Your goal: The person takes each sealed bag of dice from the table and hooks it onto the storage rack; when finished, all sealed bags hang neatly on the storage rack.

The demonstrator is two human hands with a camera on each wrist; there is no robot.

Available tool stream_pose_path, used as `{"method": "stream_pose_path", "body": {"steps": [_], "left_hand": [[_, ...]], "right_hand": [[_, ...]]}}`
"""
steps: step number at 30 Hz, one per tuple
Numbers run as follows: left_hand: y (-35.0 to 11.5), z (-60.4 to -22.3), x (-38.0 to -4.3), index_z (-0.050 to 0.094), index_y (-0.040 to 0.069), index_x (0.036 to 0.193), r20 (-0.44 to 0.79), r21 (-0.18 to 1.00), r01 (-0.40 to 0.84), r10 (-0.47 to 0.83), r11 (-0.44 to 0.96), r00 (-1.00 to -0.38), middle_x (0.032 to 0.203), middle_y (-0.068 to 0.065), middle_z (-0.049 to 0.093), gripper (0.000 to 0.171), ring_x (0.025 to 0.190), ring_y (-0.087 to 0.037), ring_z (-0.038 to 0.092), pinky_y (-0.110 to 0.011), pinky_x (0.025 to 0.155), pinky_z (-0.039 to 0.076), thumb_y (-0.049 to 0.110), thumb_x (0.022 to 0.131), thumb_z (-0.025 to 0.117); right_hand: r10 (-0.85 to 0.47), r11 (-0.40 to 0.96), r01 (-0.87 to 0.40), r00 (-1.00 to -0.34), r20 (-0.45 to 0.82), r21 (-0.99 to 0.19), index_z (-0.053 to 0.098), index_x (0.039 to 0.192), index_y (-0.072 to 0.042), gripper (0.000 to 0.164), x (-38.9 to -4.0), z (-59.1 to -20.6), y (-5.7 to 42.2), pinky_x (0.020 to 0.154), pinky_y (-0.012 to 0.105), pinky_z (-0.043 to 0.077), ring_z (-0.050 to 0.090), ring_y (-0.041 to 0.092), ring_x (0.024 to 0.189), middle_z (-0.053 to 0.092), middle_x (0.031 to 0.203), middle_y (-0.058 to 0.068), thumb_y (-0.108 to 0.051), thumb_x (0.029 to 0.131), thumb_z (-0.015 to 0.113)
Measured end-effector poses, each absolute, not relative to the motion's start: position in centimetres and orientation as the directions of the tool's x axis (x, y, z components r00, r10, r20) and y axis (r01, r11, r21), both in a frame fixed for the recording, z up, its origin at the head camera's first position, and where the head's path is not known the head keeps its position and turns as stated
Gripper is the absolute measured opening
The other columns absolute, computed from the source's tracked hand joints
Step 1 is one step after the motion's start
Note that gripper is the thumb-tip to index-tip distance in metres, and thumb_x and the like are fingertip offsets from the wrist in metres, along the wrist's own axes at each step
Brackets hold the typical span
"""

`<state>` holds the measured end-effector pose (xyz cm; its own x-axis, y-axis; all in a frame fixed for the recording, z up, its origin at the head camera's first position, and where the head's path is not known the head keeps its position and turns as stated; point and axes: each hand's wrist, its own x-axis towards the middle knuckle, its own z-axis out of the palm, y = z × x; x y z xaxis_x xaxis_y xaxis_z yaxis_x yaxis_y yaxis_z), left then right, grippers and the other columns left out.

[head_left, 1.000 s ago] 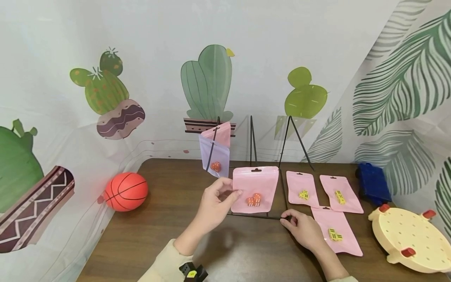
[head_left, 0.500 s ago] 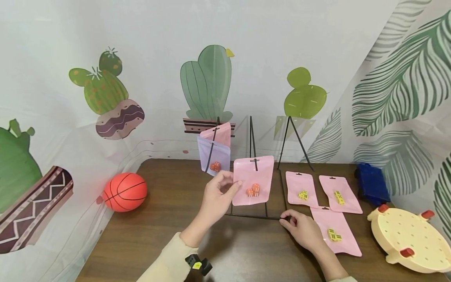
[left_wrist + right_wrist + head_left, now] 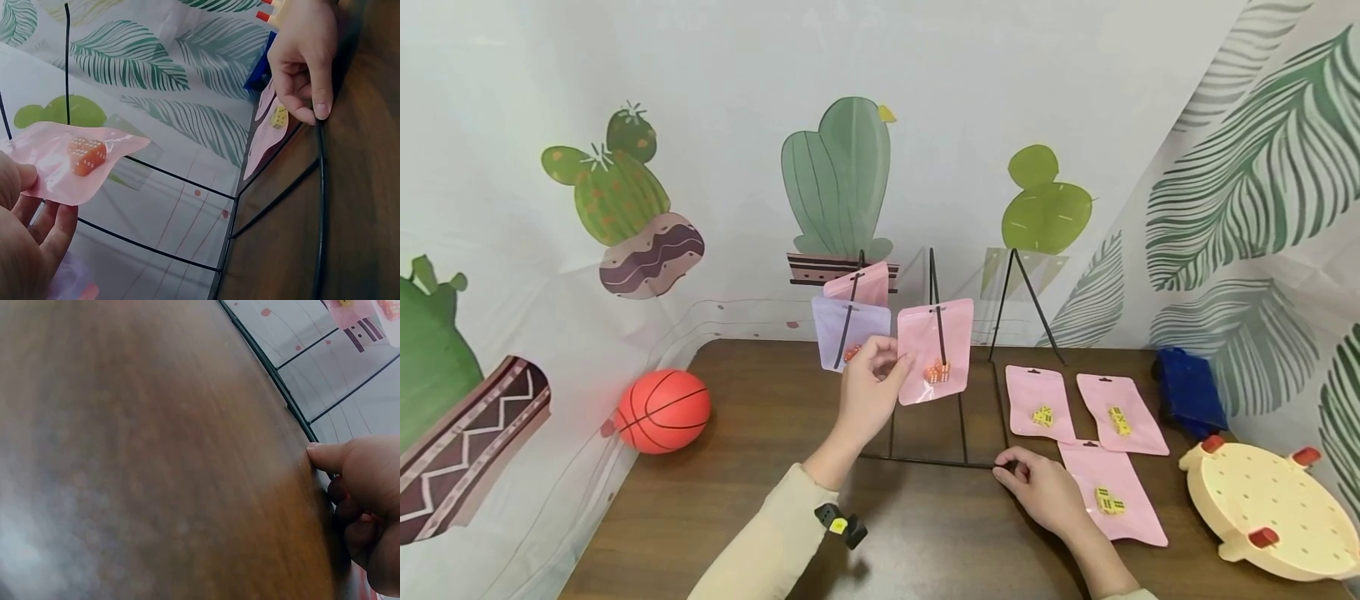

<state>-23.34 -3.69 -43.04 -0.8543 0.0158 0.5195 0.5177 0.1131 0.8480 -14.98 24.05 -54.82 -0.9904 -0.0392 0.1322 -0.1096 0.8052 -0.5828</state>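
My left hand (image 3: 868, 392) pinches the left edge of a pink zip pouch (image 3: 917, 333) with orange dice (image 3: 937, 372) inside. A middle prong of the black wire rack (image 3: 925, 463) passes through the pouch's hang hole and lies in front of it. In the left wrist view, thumb and fingers hold the pouch (image 3: 50, 156) at its edge. On the left prong hang a lilac pouch (image 3: 831, 329), partly behind my left hand, and a pink pouch (image 3: 868, 287) behind it. My right hand (image 3: 1045, 492) pinches the rack's front right corner, low at the tabletop.
Three pink pouches with yellow dice, including one pouch (image 3: 1037, 392) at the back, lie right of the rack. Beyond are a blue object (image 3: 1191, 392) and a cream round board (image 3: 1270, 508) with red pegs. A red basketball (image 3: 662, 411) sits at left. The rack's right prong (image 3: 1037, 308) holds nothing.
My left hand has moved the pink pouch up and back, and its hang hole has slid farther along the middle prong. My right hand has stayed at the rack corner.
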Motion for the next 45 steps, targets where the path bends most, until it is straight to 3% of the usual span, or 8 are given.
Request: {"method": "stream_pose_path", "body": {"steps": [28, 35, 45], "left_hand": [[-0.6, -42.1, -29.4, 0.066, 0.007, 0.103, 0.484, 0.857, 0.432, -0.151, 0.282, -0.862, 0.092, -0.005, 0.078, 0.019, 0.077, -0.017, 0.070, -0.035, 0.073, 0.055, 0.023, 0.098, 0.075], [-0.9, -43.8, -29.2, 0.067, 0.008, 0.103, 0.461, 0.866, 0.414, -0.125, 0.282, -0.879, 0.094, -0.005, 0.077, 0.020, 0.077, -0.018, 0.069, -0.035, 0.073, 0.055, 0.025, 0.099, 0.074], [-1.4, -46.9, -28.2, 0.066, 0.006, 0.101, 0.398, 0.895, 0.382, -0.026, 0.231, -0.917, 0.090, -0.010, 0.077, 0.013, 0.066, -0.014, 0.070, -0.029, 0.057, 0.057, 0.017, 0.100, 0.072]], "right_hand": [[-0.036, 0.799, -0.102, -0.992, 0.122, -0.592, 0.072, 0.098, -0.027, 0.008, -14.9, -54.8, 24.1, 0.050, 0.026, 0.031, 0.039, 0.005, 0.051, 0.044, 0.061, -0.012, -0.028, 0.094, 0.079], [-0.033, 0.805, -0.088, -0.994, 0.104, -0.587, 0.072, 0.097, -0.028, 0.009, -14.9, -55.2, 24.1, 0.051, 0.026, 0.032, 0.040, 0.006, 0.052, 0.045, 0.061, -0.013, -0.027, 0.093, 0.080], [-0.034, 0.807, -0.116, -0.988, 0.151, -0.579, 0.072, 0.096, -0.027, 0.009, -14.9, -55.2, 24.2, 0.050, 0.026, 0.031, 0.038, 0.004, 0.050, 0.044, 0.060, -0.014, -0.027, 0.093, 0.080]]}}
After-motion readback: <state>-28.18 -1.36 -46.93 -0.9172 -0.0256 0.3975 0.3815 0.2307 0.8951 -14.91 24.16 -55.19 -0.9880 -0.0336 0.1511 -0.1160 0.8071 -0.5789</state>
